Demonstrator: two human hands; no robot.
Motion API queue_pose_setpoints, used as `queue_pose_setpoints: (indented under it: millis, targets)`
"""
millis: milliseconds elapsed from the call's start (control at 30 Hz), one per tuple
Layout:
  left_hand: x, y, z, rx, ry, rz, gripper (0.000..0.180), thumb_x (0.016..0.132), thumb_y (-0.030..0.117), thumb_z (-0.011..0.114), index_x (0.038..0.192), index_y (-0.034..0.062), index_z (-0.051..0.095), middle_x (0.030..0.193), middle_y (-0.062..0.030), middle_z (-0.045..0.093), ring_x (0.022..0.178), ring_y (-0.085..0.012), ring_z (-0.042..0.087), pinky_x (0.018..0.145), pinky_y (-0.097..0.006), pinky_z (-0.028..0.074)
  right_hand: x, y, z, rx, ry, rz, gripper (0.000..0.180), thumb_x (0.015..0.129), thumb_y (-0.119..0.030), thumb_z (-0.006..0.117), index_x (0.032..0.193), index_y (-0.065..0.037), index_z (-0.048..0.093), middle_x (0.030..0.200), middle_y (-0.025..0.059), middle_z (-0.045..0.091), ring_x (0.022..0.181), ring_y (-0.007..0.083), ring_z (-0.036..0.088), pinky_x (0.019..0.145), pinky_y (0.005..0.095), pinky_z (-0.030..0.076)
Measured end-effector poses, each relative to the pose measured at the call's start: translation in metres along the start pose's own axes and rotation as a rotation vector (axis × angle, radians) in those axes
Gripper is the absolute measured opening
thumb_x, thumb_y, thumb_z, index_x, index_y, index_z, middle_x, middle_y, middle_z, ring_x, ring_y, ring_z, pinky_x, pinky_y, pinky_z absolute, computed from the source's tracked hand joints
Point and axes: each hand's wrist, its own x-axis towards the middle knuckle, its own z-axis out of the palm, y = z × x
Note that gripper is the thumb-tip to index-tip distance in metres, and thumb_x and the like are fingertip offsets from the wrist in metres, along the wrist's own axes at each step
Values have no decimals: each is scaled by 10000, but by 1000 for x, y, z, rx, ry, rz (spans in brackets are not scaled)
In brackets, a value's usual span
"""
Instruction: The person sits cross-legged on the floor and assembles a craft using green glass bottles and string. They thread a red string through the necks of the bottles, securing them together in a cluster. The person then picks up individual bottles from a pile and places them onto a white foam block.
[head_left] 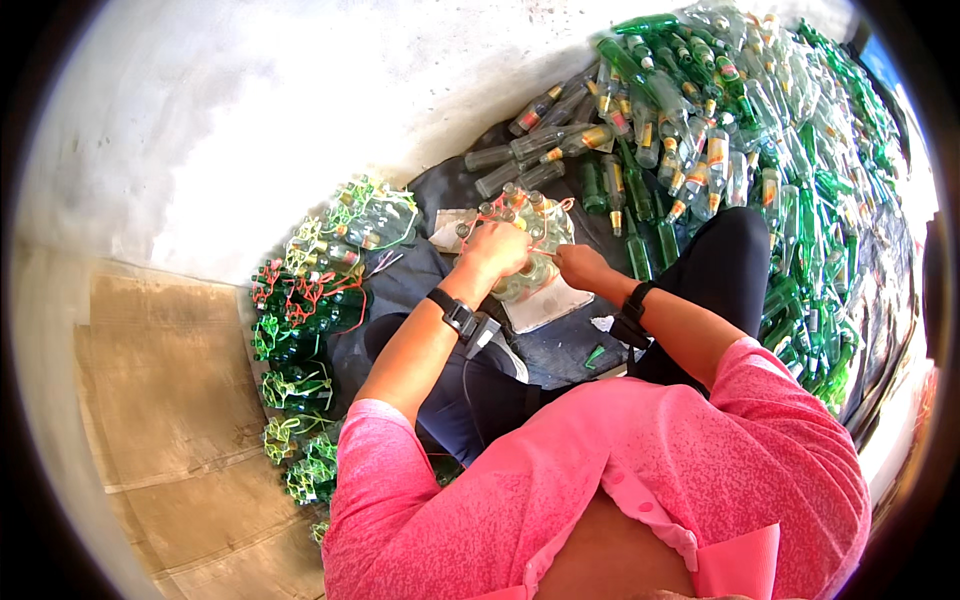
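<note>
A bundle of clear glass bottles [545, 222] stands in front of me, necks up, with red string [566, 205] looped around its top. My left hand [500, 248] is closed at the bundle's near left side, over the bottle necks. My right hand [583, 268] is pinched closed just right of the bundle. A stretch of the red string runs between the two hands, and both appear to grip it. Beneath the bottles lies a flat pale board [548, 305]. My fingertips are partly hidden by the backs of my hands.
Tied bundles of green bottles [300, 345] line the left side, beside brown cardboard [170, 380]. A large heap of loose green and clear bottles [715, 140] rises at the far right. Dark sheeting [430, 280] covers the ground; a white wall [250, 100] stands behind.
</note>
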Motion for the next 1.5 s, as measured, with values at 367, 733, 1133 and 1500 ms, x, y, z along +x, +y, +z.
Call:
queue_pose_setpoints:
  millis: [367, 733, 1133, 1500]
  targets:
    - [9, -49, 7, -246, 23, -45, 161, 861, 229, 777, 930, 96, 719, 908, -178, 723, 879, -400, 707, 742, -501, 540, 10, -1, 13, 452, -209, 69, 277, 1019, -263, 575, 1019, -20, 707, 902, 157, 690, 754, 336, 683, 684, 493, 537]
    - [8, -66, -8, -401, 175, 11, 140, 844, 138, 743, 863, 14, 680, 830, -183, 710, 772, -369, 688, 712, -458, 534, -3, -15, -22, -206, -7, -96, 228, 952, -202, 628, 1091, -53, 729, 995, 225, 744, 936, 424, 726, 760, 537, 560]
    - [13, -63, -5, -423, 378, -15, 86, 897, 85, 679, 971, 44, 692, 927, -178, 714, 881, -372, 707, 765, -459, 553, 5, -43, -1, 904, -137, 172, 254, 1043, -251, 570, 1009, -37, 703, 737, -11, 562, 604, 97, 478, 515, 300, 380]
    - [27, -68, 13, -132, 617, 78, 95, 873, 94, 715, 946, 94, 775, 972, -106, 703, 966, -336, 667, 860, -455, 556, 3, -33, 6, 745, -103, 171, 250, 1055, -243, 559, 1077, -39, 702, 774, 26, 669, 646, 128, 599, 572, 314, 455]
